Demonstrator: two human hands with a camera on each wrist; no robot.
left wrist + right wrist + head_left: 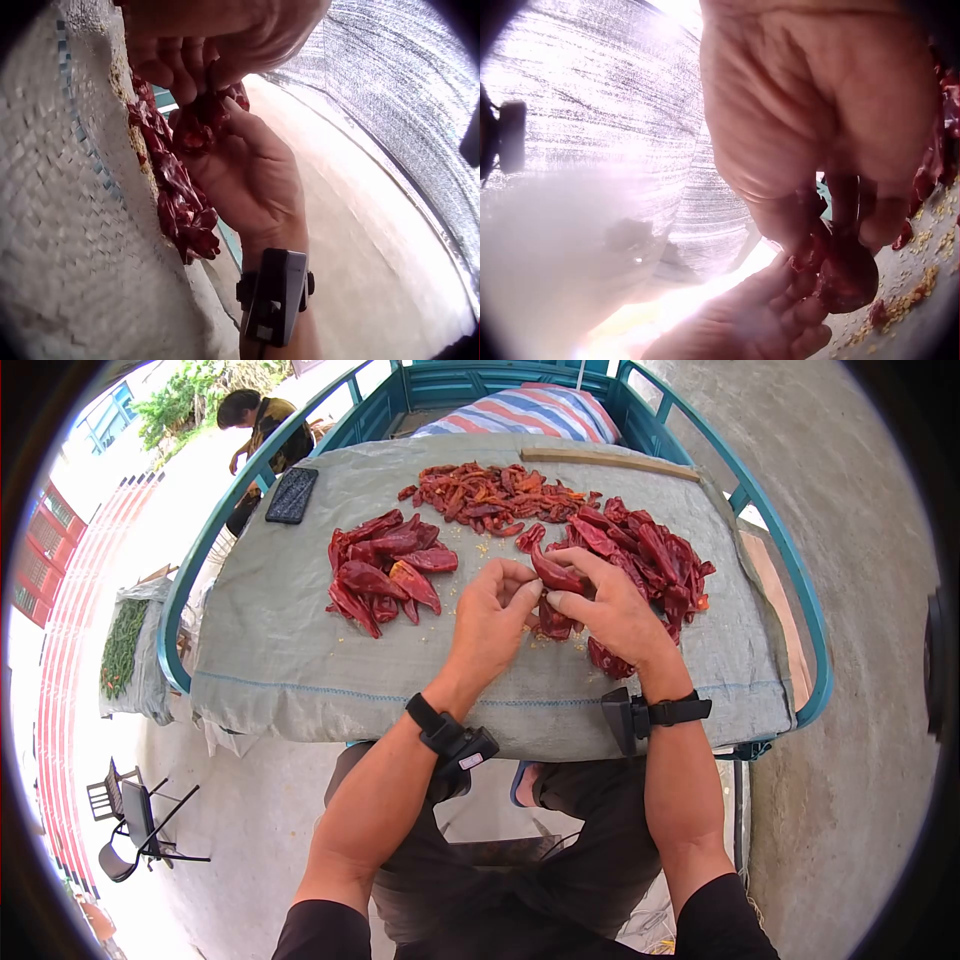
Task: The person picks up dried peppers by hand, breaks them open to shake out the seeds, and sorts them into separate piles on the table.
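A wrinkled, dark red dried chili pepper [556, 572] is held between both hands, over the grey woven sheet. My right hand [622, 622] grips it with curled fingers, thumb toward the other thumb. The fingers and thumb of my left hand [490, 618] pinch at its near end. In the right wrist view the pepper [849, 274] bulges below the right fingers, and the left hand [735, 319] comes in from below. The left wrist view has the pepper [199, 124] against the right palm. More chilies lie in a pile [655, 560] beside the right hand.
Another pile of whole chilies [380, 565] lies left, and smaller orange-red pieces [490, 495] lie at the back. Loose seeds dot the sheet [330, 660]. A phone [292, 496], a wooden strip [610, 463] and teal cart rails [740, 470] surround the work. One person [275, 435] is behind left.
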